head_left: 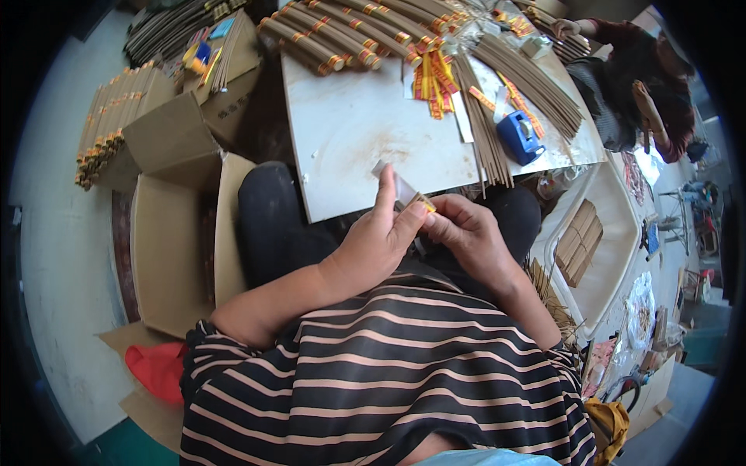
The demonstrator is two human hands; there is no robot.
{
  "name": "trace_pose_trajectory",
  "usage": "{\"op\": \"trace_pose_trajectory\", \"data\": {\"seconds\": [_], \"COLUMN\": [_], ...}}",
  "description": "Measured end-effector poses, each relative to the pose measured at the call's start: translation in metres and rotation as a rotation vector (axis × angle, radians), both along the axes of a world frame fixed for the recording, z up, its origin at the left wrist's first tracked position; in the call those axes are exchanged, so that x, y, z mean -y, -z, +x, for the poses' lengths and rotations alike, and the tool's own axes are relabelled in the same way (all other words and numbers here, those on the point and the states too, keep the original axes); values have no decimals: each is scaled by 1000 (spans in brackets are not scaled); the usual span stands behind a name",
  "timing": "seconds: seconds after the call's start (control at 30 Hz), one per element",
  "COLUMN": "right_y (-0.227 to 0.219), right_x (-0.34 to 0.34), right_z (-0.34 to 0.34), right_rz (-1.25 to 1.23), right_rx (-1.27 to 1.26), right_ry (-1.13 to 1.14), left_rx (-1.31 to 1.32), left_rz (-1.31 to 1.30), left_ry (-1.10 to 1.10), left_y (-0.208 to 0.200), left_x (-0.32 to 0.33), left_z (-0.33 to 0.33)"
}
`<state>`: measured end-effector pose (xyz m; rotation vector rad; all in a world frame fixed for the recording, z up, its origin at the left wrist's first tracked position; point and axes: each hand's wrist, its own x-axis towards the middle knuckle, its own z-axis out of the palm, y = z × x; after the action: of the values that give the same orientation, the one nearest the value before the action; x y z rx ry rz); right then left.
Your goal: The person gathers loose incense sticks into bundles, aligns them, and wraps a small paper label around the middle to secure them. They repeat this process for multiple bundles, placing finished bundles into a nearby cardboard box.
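Just off the table's near edge, my two hands meet in front of me. Closed, my left hand (375, 237) pinches a pale, shiny strip (404, 190) with a yellow end, its thumb pointing up. My right hand (472, 233) grips the same yellow end between thumb and fingers; the curled fingers hide part of it. Beyond lies a loose pile of red-and-yellow paper bands (435, 84). A blue tape dispenser (520, 138) stands to the right, beside loose brown incense sticks (486, 147).
Banded incense bundles (334, 39) lie along the far side of the white table (350, 124). An open cardboard box (175, 241) stands at my left, with more bundles (116, 116) beyond. On the right, a white tub (614, 256) holds brown sticks (579, 245); another person (649, 85) sits farther off.
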<state>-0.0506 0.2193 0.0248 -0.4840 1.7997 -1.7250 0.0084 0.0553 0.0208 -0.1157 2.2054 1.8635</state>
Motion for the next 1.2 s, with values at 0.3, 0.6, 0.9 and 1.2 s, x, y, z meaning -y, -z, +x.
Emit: {"op": "trace_pose_trajectory", "data": {"seconds": [0.3,0.6,0.9,1.2], "right_y": [12,-7,-24,-27], "right_x": [-10,-17,-17,-11], "right_z": [-23,-39,-39,-33], "right_rz": [-127,-79,102,21], "right_rx": [66,148,-42,-472], "right_ry": [-289,-458,-482,-457], "left_rx": [151,231,275,230], "left_rz": [237,335,422,629], "left_ry": [134,212,276,331], "left_y": [-9,4,-4,15], "left_x": [4,2,6,11], "left_z": [-1,-3,-6,-3]}}
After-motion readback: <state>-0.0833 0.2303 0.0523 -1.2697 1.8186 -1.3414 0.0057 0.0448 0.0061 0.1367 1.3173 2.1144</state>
